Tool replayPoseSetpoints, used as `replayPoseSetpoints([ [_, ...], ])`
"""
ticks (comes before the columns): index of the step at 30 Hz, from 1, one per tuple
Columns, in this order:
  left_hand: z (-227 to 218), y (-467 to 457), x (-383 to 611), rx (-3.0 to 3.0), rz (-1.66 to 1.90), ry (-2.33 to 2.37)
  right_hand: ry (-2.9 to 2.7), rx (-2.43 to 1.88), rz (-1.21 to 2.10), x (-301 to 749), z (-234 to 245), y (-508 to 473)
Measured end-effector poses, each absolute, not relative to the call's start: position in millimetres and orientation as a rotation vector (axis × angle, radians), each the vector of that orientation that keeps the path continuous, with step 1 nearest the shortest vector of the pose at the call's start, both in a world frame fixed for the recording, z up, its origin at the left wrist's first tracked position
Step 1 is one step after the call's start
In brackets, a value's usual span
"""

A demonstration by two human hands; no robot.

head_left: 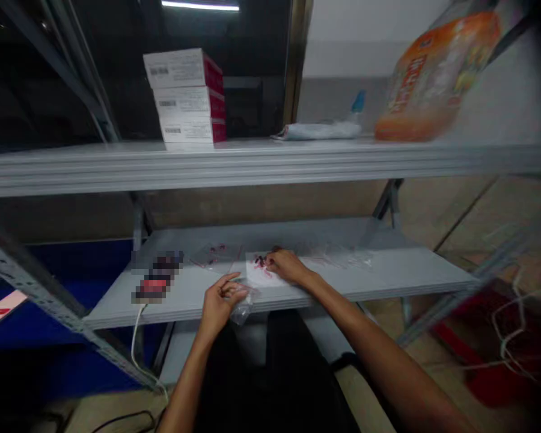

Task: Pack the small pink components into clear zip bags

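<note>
Two hands working | left hand (pixel 223 299): curled, pinching clear plastic bag (pixel 244 311) | right hand (pixel 288 266): loosely open, fingertips resting on white printed packet (pixel 262 269)

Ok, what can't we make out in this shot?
All head view.
Clear bag: top hidden by the left hand.
Dark bits on the white sheet: too small to identify, partly under the right hand.
Shelf item by the cable: pixelated.
Orange bag: print blurred.
</note>
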State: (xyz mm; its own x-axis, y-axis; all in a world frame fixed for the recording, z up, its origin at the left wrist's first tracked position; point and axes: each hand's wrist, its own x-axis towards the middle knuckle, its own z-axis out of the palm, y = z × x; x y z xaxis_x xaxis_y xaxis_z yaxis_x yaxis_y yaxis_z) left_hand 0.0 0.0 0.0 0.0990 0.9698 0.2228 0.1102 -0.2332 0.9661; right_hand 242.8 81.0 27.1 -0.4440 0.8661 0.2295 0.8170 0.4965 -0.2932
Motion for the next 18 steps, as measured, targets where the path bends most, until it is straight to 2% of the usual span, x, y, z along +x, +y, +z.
replayPoseSetpoints([
  [7, 10, -3, 4, 1.441, 1.222, 1.069, -2.134, -1.272, 0.218, 246, 31, 65],
  [12, 16, -7, 14, 1.445, 1.179, 1.031, -1.879, -1.023, 0.471, 244, 32, 22],
  [18, 13, -17, 39, 1.526, 1.141, 0.968, -1.98, -0.818, 0.641, 235, 30, -12],
])
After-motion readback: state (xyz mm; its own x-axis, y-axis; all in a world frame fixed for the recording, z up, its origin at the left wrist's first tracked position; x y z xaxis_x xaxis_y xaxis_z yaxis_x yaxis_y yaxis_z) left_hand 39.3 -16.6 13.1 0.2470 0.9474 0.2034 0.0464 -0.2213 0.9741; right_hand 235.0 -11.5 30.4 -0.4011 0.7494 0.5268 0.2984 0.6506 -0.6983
